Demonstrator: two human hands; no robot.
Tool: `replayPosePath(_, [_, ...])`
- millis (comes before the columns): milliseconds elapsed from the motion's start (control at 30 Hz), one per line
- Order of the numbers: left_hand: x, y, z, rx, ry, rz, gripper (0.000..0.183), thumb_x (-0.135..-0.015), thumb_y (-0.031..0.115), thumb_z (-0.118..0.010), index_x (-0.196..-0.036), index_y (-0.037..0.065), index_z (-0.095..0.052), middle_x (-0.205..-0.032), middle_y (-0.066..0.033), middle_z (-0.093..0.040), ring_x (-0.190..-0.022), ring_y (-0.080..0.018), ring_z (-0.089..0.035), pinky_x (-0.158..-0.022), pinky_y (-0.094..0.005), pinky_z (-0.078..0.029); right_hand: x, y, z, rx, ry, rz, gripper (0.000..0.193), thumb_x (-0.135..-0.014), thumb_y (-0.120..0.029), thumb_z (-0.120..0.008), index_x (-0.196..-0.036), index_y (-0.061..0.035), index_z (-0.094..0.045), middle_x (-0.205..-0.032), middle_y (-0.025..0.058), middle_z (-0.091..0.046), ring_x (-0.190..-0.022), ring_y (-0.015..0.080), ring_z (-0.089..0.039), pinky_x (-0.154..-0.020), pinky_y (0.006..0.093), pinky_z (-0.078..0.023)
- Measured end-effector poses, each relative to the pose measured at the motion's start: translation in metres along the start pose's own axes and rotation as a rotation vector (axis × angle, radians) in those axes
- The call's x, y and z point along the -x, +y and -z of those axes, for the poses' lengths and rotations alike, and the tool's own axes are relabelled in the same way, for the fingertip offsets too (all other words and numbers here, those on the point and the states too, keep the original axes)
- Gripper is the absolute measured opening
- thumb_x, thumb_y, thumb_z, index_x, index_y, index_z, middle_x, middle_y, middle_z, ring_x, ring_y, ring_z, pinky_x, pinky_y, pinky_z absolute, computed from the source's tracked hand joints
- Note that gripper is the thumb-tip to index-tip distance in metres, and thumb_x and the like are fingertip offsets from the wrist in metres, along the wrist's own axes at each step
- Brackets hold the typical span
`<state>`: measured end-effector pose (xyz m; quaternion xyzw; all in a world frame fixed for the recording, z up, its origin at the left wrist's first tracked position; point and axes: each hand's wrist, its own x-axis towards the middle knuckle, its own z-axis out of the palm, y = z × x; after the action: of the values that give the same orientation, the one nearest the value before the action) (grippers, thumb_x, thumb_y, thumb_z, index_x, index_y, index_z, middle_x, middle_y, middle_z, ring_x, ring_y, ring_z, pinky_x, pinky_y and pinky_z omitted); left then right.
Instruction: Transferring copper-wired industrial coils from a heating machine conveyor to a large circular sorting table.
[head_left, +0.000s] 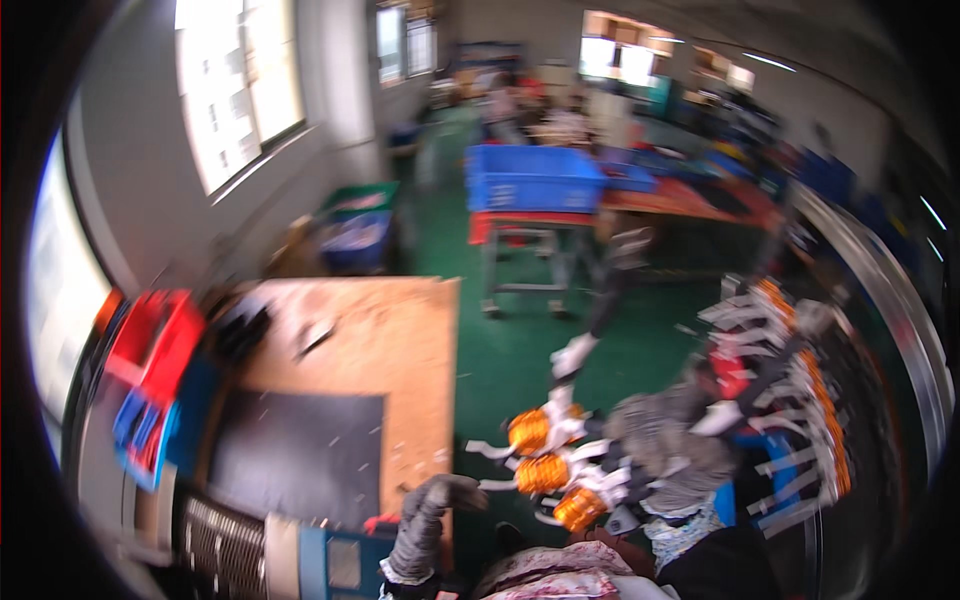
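Observation:
My left hand, in a grey knitted glove, is raised by the right edge of the wooden-topped bench. Its fingers stretch to the right with nothing visible in them. My right hand, also in a grey glove, is at the lower right. It grips a bundle of orange wire coils bound with white strips, which hangs to its left above the floor. The right fingertips are blurred and partly hidden by the bundle.
The wooden-topped bench bears a dark mat. Red and blue bins stand at its left. More coils with white strips line up at right. Ahead, a blue crate sits on a wheeled cart.

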<state>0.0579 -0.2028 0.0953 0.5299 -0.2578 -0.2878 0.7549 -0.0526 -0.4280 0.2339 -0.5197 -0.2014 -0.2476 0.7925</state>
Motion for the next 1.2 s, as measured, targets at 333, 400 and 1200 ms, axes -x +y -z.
replayPosePath(333, [-0.018,-0.161,-0.174,0.147,-0.700,0.464,0.050,-0.090,0.036,-0.047,-0.125,0.001,-0.044,-0.120,-0.0115,-0.052,-0.113,-0.0215,-0.047,-0.097,-0.0338,-0.035,0.198,-0.146,0.087,-0.045,0.381,0.228,0.029,-0.071,-0.031,-0.056,-0.057,-0.0106,-0.041,-0.049,0.0023,-0.045,-0.055,0.0158,-0.043,-0.075,0.0327,-0.037])
replayPosePath(400, [0.001,-0.119,-0.227,0.120,-0.815,0.665,0.060,-0.086,0.042,-0.054,-0.129,0.004,-0.039,-0.126,-0.0107,-0.047,-0.118,-0.0250,-0.044,-0.101,-0.0392,-0.034,0.244,-0.176,0.101,-0.081,0.615,0.347,0.027,-0.074,-0.029,-0.054,-0.060,-0.0108,-0.041,-0.048,0.0020,-0.041,-0.053,0.0156,-0.042,-0.070,0.0323,-0.040])
replayPosePath(1200, [0.017,-0.212,-0.572,-0.225,-1.279,0.966,0.048,-0.089,0.020,-0.054,-0.132,0.007,-0.038,-0.106,-0.0002,-0.055,-0.094,-0.0072,-0.050,-0.083,-0.0224,-0.041,0.571,-0.330,0.239,0.271,1.889,0.143,0.028,-0.084,-0.015,-0.058,-0.111,-0.0072,-0.058,-0.095,0.0046,-0.061,-0.077,0.0183,-0.058,-0.071,0.0319,-0.048])
